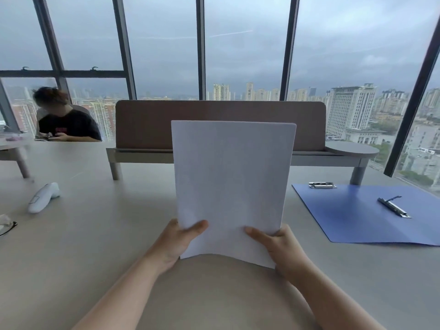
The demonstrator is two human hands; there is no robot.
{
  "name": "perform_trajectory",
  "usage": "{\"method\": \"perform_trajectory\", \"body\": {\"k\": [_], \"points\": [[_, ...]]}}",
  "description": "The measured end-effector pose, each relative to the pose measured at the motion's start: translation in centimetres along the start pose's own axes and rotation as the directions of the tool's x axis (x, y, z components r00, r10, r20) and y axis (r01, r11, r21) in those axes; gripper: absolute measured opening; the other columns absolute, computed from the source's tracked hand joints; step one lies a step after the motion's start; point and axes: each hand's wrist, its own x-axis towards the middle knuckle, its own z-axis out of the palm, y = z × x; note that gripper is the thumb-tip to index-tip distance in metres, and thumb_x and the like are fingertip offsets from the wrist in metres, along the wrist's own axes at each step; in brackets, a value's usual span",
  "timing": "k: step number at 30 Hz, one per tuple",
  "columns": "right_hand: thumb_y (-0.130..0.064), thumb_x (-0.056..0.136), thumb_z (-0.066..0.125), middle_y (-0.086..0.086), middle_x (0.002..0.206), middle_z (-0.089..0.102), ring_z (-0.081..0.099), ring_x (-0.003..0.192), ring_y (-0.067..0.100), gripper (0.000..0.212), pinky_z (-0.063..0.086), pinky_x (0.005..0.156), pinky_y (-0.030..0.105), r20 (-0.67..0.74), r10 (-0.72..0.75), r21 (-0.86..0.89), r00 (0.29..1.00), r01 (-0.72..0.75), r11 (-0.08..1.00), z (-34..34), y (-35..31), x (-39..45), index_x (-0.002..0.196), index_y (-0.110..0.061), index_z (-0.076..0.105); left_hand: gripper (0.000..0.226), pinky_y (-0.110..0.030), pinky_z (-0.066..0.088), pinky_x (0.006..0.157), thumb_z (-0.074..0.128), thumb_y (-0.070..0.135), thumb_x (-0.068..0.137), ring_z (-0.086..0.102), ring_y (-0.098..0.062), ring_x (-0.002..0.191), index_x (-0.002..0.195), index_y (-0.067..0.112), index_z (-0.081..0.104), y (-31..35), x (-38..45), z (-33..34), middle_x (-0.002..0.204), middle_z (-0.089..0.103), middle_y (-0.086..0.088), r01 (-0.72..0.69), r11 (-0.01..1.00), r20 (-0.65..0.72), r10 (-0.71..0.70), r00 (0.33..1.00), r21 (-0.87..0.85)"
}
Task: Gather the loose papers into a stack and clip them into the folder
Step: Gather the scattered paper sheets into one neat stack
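A stack of white papers (232,184) is held upright above the pale table (83,246), gripped at its lower corners by two bare hands. The left hand (176,241) is closed on the lower left corner, thumb laid across the front sheet; the right hand (283,248) is closed on the lower right corner in the same way — each grip is held tight on the papers, fingers hidden behind the stack. The bottom edge is bowed upward in the middle and is seen lifted off the table.

To the right, well apart from the stack, a blue folder (357,215) is laid open and flat on the table. A metal spring clip (394,207) is fixed on its right half, its lever raised, and a second metal clip (321,185) is seen at the folder's far left corner.

On the left side of the table a white handheld device (42,197) is laid on its side, and a pair of glasses (6,225) is cut off by the frame's left edge. Beyond the table a brown divider panel (219,125) is seen — behind it, tall windows (245,55) and a grey city skyline. A seated person in a black T-shirt (67,126) is visible at the far left.
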Motion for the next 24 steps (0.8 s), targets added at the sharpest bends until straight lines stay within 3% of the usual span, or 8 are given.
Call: {"method": "perform_trajectory", "body": {"k": [4, 10, 15, 19, 21, 24], "points": [[-0.018, 0.077, 0.082, 0.017, 0.099, 0.078, 0.074, 0.095, 0.035, 0.023, 0.055, 0.093, 0.055, -0.002, -0.006, 0.001, 1.0, 0.006, 1.0, -0.1, 0.3, 0.3, 0.095, -0.004, 0.08, 0.063, -0.04, 0.052, 0.096, 0.087, 0.044, 0.063, 0.07, -0.024, 0.108, 0.114, 0.013, 0.071, -0.3, 0.2, 0.0, 0.114, 0.075, -0.006, -0.01, 1.0, 0.018, 0.01, 1.0, -0.003], [-0.015, 0.077, 0.081, 0.018, 0.102, 0.077, 0.073, 0.097, 0.036, 0.027, 0.054, 0.094, 0.056, -0.013, -0.019, 0.027, 1.0, 0.019, 0.999, 0.0, 0.5, 0.4, 0.1, -0.002, 0.078, 0.057, -0.043, 0.051, 0.099, 0.08, 0.038, 0.062, 0.07, -0.026, 0.107, 0.111, 0.009, 0.072, -0.6, 0.3, 0.2, 0.112, 0.075, -0.009, -0.02, 0.999, -0.02, 0.019, 1.0, -0.037], [-0.012, 0.082, 0.078, 0.017, 0.102, 0.077, 0.074, 0.097, 0.034, 0.021, 0.059, 0.087, 0.047, 0.008, -0.038, 0.036, 0.999, 0.038, 0.999, -0.2, -0.3, 0.6, 0.101, -0.003, 0.078, 0.017, -0.025, 0.057, 0.076, 0.078, 0.021, 0.074, 0.074, -0.018, 0.096, 0.09, 0.019, 0.081, 0.1, 0.8, 0.5, 0.102, 0.078, -0.004, -0.067, 0.996, -0.087, 0.061, 0.994, -0.066], [-0.015, 0.081, 0.08, 0.014, 0.101, 0.078, 0.074, 0.096, 0.032, 0.022, 0.058, 0.091, 0.048, 0.009, -0.018, -0.037, 1.0, 0.018, 0.999, -0.3, 0.5, 0.3, 0.101, -0.005, 0.078, 0.023, -0.023, 0.054, 0.088, 0.067, 0.011, 0.089, 0.07, -0.015, 0.107, 0.111, 0.018, 0.07, -0.7, 0.2, 0.7, 0.112, 0.076, 0.001, -0.054, 0.997, -0.044, 0.056, 0.997, 0.056], [-0.015, 0.081, 0.08, 0.015, 0.101, 0.078, 0.074, 0.098, 0.033, 0.023, 0.057, 0.092, 0.049, 0.01, -0.009, -0.044, 1.0, 0.009, 0.999, -0.2, 0.7, 0.2, 0.102, -0.005, 0.078, 0.023, -0.02, 0.053, 0.087, 0.067, 0.013, 0.09, 0.07, -0.014, 0.107, 0.112, 0.019, 0.07, -0.7, 0.0, 0.6, 0.112, 0.076, 0.002, -0.053, 0.995, -0.045, 0.057, 0.997, 0.082], [-0.016, 0.081, 0.08, 0.016, 0.102, 0.078, 0.074, 0.098, 0.034, 0.023, 0.056, 0.093, 0.052, 0.004, -0.002, -0.056, 1.0, 0.003, 0.998, -0.1, 0.5, 0.3, 0.101, -0.004, 0.078, 0.027, -0.029, 0.053, 0.093, 0.071, 0.024, 0.089, 0.07, -0.016, 0.108, 0.114, 0.017, 0.07, -0.5, -0.1, 0.4, 0.112, 0.076, 0.001, -0.032, 0.994, -0.051, 0.038, 0.998, 0.106]]}}
